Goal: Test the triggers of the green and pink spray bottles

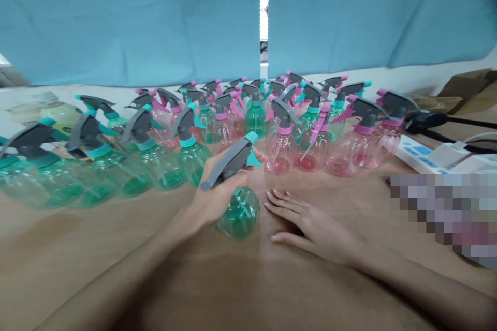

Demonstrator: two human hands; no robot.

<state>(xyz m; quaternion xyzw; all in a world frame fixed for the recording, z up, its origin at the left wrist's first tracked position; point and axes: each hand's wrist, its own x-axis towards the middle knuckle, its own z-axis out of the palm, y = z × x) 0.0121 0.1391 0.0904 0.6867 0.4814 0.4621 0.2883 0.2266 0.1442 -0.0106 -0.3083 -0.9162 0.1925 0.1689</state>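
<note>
My left hand (217, 191) is wrapped round the neck of a green spray bottle (241, 214) with a grey and turquoise trigger head. The bottle leans slightly, and its base is close to the tabletop; I cannot tell whether it touches. Palm down to the right of it, my right hand (306, 222) lies on the table with its fingers stretched out and nothing in them. Just beyond my hands stand a green spray bottle (191, 158) on the left and a pink spray bottle (279, 155) on the right.
Several green spray bottles (97, 181) line the left side, with pink and green ones crowded behind. At right are a white power strip (419, 152), a black cable plug (425, 121) and a cardboard box (466, 90). A blue curtain (135, 20) hangs behind the table (174, 289).
</note>
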